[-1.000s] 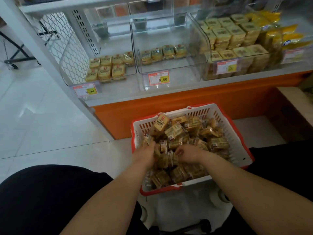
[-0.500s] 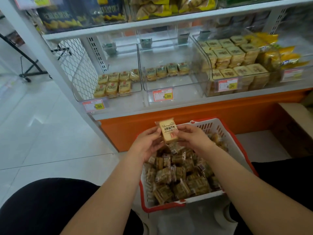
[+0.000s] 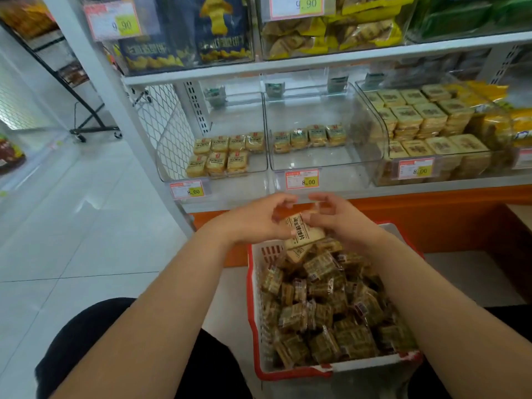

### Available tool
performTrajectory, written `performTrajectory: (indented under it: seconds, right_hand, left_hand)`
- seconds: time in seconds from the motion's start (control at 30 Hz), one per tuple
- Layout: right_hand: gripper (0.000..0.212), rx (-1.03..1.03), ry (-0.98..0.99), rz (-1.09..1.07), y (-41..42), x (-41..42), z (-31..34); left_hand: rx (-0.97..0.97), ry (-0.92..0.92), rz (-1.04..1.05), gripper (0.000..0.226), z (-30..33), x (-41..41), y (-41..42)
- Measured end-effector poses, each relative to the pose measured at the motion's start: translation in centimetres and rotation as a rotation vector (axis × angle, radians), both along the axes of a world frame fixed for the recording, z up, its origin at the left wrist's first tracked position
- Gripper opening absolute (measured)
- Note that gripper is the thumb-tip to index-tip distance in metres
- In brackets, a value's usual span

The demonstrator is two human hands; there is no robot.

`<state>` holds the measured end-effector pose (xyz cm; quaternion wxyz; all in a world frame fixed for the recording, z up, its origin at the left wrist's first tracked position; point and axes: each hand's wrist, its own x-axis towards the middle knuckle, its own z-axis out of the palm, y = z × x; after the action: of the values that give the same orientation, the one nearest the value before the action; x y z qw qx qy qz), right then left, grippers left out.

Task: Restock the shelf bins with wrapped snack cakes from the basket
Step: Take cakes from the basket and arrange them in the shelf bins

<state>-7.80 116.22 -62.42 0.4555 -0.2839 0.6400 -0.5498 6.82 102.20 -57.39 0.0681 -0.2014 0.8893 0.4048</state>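
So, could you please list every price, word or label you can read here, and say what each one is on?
"8.00": price tag on the left bin.
"8.00": price tag on the middle bin.
"8.00": price tag on the right bin.
"9.90": tag on the upper shelf, left.
"9.90": tag on the upper shelf, middle.
Snack cake held by both hands: printed characters, too blurred to read.
Blue bags above: print unreadable.

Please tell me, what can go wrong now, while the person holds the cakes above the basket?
1. Both hands, left and right, seem to pinch a small stack of cakes by its edges only; the lower one could slip back into the basket.
2. The three bins hold similar-looking cakes; the stack may go into the wrong one, left bin or middle bin.
3. The right bin looks almost full, so adding more could spill.
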Motion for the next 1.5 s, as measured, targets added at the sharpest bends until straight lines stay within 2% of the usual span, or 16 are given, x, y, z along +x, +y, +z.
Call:
performTrajectory:
  seconds: [0.13,0.27,0.33,0.47,0.6,0.67,0.87,1.0,1.13,1.23,1.3,1.37,1.5]
  right_hand:
    - [0.06,-0.008,0.093,0.053,-3.6,0.3,2.2]
    - [0.051,-0.074,0.171,0.03,-7.3,0.4,3.6]
    - [0.04,-0.127,0.202,-0.018,-8.6,-0.4,4.3]
    - [0.03,-0.15,0.436,-0.168,-10.3,-3.1,4.8]
    - [0.026,-0.168,0.461,-0.233,-11.8,-4.6,3.7]
    - [0.027,-0.172,0.455,-0.248,-12.3,-4.8,2.7]
    - [0.026,-0.164,0.562,-0.282,-12.3,-4.6,0.7]
    - [0.028,-0.139,0.658,-0.251,-11.9,-4.1,0.1]
    - [0.029,-0.127,0.73,-0.244,-11.4,-3.7,-0.2]
    - [0.03,-0.124,0.737,-0.245,-11.3,-3.7,-0.2]
    - [0.029,-0.119,0.743,-0.244,-11.3,-3.8,-0.1]
    - [0.028,-0.113,0.747,-0.244,-11.3,-3.9,-0.2]
    - [0.031,-0.089,0.777,-0.236,-11.3,-3.9,-0.2]
  left_hand:
    - [-0.113,-0.031,0.0,0.064,1.7,-0.2,-2.0]
    - [0.006,0.03,0.073,0.071,2.7,0.2,-5.8]
    - [0.11,0.126,0.17,0.071,3.0,0.3,-7.8]
    - [0.211,0.323,0.443,0.071,2.5,-1.2,-12.1]
    - [0.182,0.36,0.665,0.071,0.9,-5.5,-16.6]
    - [0.181,0.354,0.71,0.072,0.1,-8.1,-17.9]
    - [0.048,0.179,0.631,0.053,-3.8,-12.8,-19.0]
    - [-0.142,0.106,0.531,0.033,-4.6,-13.4,-19.0]
    - [-0.443,-0.187,0.268,0.052,-3.9,-13.7,-19.4]
    - [-0.531,-0.368,0.1,0.071,-3.3,-13.5,-19.9]
    - [-0.573,-0.347,0.069,0.073,-3.2,-13.3,-20.2]
    - [-0.577,-0.242,0.052,0.073,-3.3,-12.7,-20.5]
    - [-0.486,-0.142,0.031,0.074,-4.1,-11.4,-21.5]
